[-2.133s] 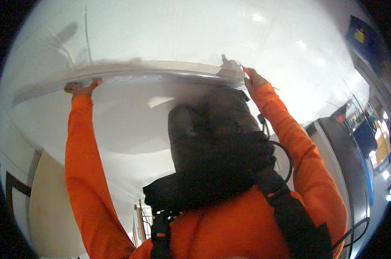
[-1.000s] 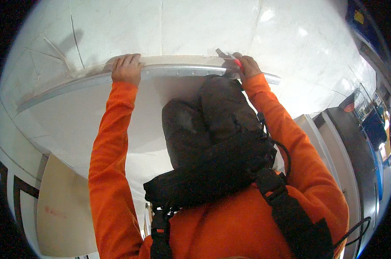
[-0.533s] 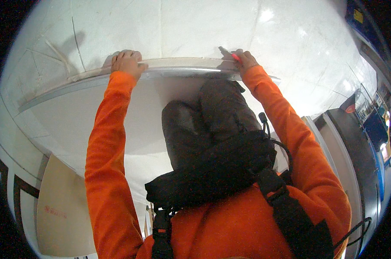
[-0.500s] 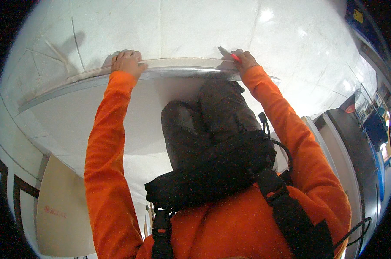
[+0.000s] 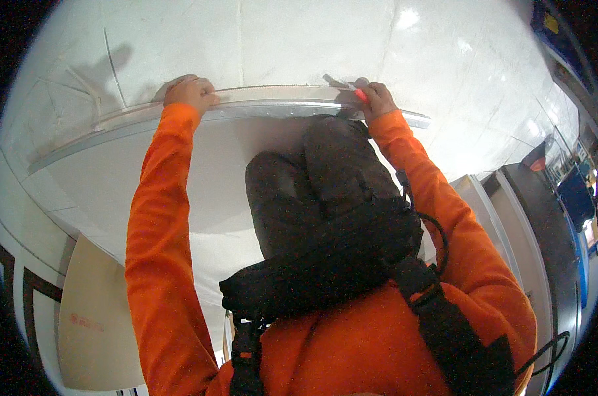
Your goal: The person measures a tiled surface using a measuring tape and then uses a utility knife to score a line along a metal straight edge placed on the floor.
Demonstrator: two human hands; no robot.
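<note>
Far in front of my knees, my left hand (image 5: 190,92) is closed over the far edge of a long pale strip of board (image 5: 266,96). My right hand (image 5: 379,100) grips a red-handled utility knife (image 5: 361,96) at the right part of that strip. The knife's blade end points up and left, over the strip's far edge. Along the near side of the strip runs a long silvery metal profile (image 5: 292,106), its right end past my right hand. My knees are on a large white sheet (image 5: 206,178), close behind the profile. The fingertips of my left hand are partly hidden.
A beige panel (image 5: 91,317) with red print leans at the lower left. White flooring (image 5: 299,39) stretches beyond the strip, with a thin line cut or drawn at the far left. On the right are white-edged panels (image 5: 520,224), a dark surface and blue items.
Both hands have shifted slightly left. The knife has tilted, its blade end now farther left and flatter. More of the metal profile's right end shows.
</note>
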